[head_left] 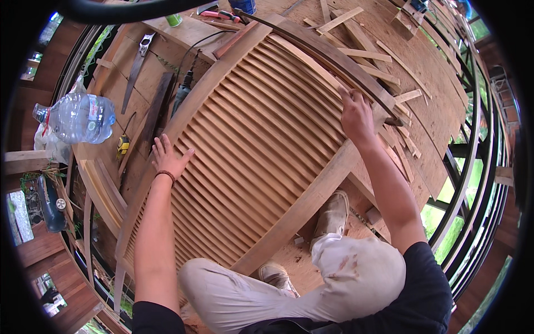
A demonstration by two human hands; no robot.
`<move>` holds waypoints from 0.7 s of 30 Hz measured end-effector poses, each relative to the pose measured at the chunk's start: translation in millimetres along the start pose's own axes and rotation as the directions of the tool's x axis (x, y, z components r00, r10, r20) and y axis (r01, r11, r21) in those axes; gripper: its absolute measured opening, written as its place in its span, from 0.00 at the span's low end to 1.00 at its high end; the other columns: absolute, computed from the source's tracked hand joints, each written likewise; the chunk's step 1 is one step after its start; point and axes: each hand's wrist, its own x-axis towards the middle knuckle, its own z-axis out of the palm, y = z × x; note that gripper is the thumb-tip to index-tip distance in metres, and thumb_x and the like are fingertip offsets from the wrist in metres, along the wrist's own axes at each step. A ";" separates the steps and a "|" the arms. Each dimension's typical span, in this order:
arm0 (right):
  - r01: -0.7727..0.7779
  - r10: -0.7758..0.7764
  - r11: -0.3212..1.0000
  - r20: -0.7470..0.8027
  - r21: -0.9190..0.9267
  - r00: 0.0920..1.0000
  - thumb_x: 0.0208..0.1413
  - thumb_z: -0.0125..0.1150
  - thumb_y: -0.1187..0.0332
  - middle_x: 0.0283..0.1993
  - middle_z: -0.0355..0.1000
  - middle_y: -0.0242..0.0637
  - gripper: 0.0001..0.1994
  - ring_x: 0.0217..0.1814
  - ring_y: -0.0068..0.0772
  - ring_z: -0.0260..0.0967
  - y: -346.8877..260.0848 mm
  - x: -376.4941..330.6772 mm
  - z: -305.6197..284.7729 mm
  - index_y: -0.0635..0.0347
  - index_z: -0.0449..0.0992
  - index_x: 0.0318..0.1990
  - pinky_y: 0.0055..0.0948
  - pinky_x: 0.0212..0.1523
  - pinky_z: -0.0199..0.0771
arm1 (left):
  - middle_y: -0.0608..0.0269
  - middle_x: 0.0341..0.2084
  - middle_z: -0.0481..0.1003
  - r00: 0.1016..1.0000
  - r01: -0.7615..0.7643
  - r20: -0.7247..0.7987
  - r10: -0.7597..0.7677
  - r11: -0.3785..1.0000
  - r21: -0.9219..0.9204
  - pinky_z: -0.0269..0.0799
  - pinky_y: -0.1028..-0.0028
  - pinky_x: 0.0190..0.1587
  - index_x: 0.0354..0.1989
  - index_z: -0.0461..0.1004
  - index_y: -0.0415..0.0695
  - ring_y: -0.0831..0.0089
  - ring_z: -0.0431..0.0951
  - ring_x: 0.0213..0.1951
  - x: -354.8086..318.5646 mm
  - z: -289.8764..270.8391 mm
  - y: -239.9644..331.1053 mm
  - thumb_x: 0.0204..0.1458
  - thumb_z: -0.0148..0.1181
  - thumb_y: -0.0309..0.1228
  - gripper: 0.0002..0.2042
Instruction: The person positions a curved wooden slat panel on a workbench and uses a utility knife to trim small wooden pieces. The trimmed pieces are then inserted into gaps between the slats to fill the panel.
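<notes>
A louvered wooden panel (250, 139) lies in front of me, its many thin slats set between two long side rails. My left hand (169, 158) rests on the left rail (192, 106) with its fingers spread, the thumb reaching over the slat ends; it grips nothing. At the panel's far right corner, the fingers of my right hand (357, 114) are bent over the end of a pale wooden slat (306, 60). That slat runs along the far end of the panel, beside the dark end rail (339, 53). The right fingertips are partly hidden.
Left of the panel lie a handsaw (133, 75), a corded power tool (181, 96), a tape measure (123, 143) and a large clear plastic bottle (80, 118). Loose wood strips (364, 54) are scattered at the far right. My shoe (332, 214) stands beside the near right rail.
</notes>
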 end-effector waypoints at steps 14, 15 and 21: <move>0.044 -0.058 0.995 -0.152 -0.093 0.987 0.56 0.53 0.74 0.56 0.72 0.42 0.21 0.60 0.46 0.68 1.2 4.0 17.2 0.59 0.75 0.58 0.47 0.62 0.67 | 0.49 0.80 0.30 0.993 -0.073 -0.089 0.073 0.997 0.009 0.39 0.34 0.74 0.81 0.31 0.54 0.46 0.32 0.79 18.7 19.6 -12.3 0.52 0.59 0.70 0.58; 0.050 -0.066 0.995 -0.187 -0.090 0.980 0.56 0.53 0.74 0.56 0.72 0.42 0.21 0.60 0.46 0.68 -5.0 7.4 23.9 0.59 0.74 0.58 0.47 0.62 0.66 | 0.49 0.80 0.30 0.993 -0.067 -0.093 0.067 0.998 0.011 0.39 0.34 0.74 0.81 0.31 0.54 0.46 0.32 0.79 18.2 20.1 -17.5 0.52 0.59 0.69 0.58; -0.065 0.066 0.998 -0.076 0.019 0.995 0.59 0.50 0.73 0.62 0.70 0.43 0.22 0.64 0.49 0.66 -20.3 31.3 32.5 0.51 0.75 0.62 0.47 0.64 0.63 | 0.47 0.80 0.29 0.993 -0.075 -0.094 0.075 0.997 0.006 0.41 0.32 0.73 0.81 0.30 0.53 0.45 0.32 0.79 17.6 18.4 -20.2 0.52 0.60 0.69 0.59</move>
